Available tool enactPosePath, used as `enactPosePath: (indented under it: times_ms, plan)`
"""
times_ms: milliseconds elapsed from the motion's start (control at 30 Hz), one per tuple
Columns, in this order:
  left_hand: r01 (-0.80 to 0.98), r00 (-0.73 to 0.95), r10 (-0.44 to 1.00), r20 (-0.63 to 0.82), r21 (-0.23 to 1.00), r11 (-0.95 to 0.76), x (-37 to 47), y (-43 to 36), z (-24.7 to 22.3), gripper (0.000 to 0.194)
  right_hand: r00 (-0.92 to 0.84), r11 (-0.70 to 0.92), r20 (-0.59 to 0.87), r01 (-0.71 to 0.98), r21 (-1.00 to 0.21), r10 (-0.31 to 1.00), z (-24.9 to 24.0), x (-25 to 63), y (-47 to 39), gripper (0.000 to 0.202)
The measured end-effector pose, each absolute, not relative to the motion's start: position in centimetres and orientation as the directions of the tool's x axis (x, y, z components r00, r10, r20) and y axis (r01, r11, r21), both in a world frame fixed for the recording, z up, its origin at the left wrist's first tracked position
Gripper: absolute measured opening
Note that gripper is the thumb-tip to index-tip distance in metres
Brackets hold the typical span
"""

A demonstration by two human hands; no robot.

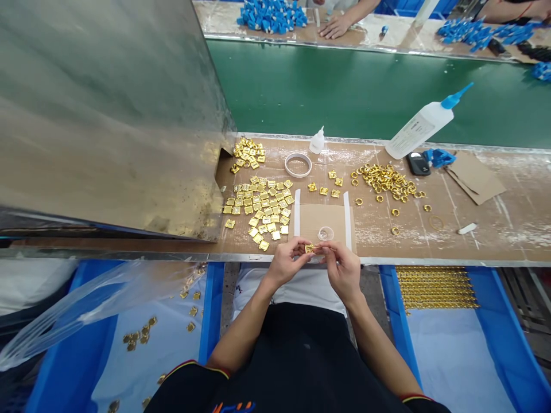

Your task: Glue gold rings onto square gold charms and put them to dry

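Note:
My left hand (284, 263) pinches a small square gold piece (309, 248) at the table's front edge. My right hand (345, 268) is closed beside it, fingertips pressed together and reaching to the piece; something thin seems to be between them, too small to name. Just beyond the fingers, a small round clear dish (326, 233) sits on a cardboard sheet (321, 217) with white tape strips along its sides. Flat gold pieces (262, 203) lie spread to the left. Several gold pieces (336, 193) stand behind the sheet, and gold rings (387, 180) are heaped to the right.
A tape roll (298, 165), a small white bottle (317, 141) and a large blue-tipped bottle (419, 131) stand at the back. A metal housing (107, 115) blocks the left. Blue bins (213, 310) flank my lap. Across the green belt (336, 86) rests another person's hand (336, 26).

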State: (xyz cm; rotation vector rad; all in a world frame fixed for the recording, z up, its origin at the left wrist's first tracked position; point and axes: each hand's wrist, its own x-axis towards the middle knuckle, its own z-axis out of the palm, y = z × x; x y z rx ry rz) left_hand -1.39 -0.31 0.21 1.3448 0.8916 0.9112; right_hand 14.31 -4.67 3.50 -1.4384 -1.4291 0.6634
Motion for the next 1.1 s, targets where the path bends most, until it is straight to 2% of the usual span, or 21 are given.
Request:
enactPosePath:
  times_ms: [367,567,967,1100]
  plan:
    - [-0.009,0.386,0.922,-0.003,1.0,0.007,-1.43,-0.3,0.3,0.033,0.125,0.222,0.309,0.455,-0.862,0.943,3.9,14.41,-4.69,0.018]
    - [-0.002,0.391,0.921,-0.006,1.0,0.008,-1.45,-0.28,0.41,0.033,0.1,0.19,0.27,0.483,-0.855,0.958,4.12,14.56,-4.81,0.02]
    - [0.0,0.39,0.921,0.0,1.0,0.0,-1.45,-0.29,0.4,0.033,0.095,0.242,0.325,0.484,-0.841,0.941,4.25,14.48,-4.64,0.019]
    - [-0.006,0.382,0.924,0.001,1.0,0.002,-1.43,-0.28,0.4,0.033,0.086,0.223,0.3,0.485,-0.846,0.95,4.24,14.54,-4.72,0.02]
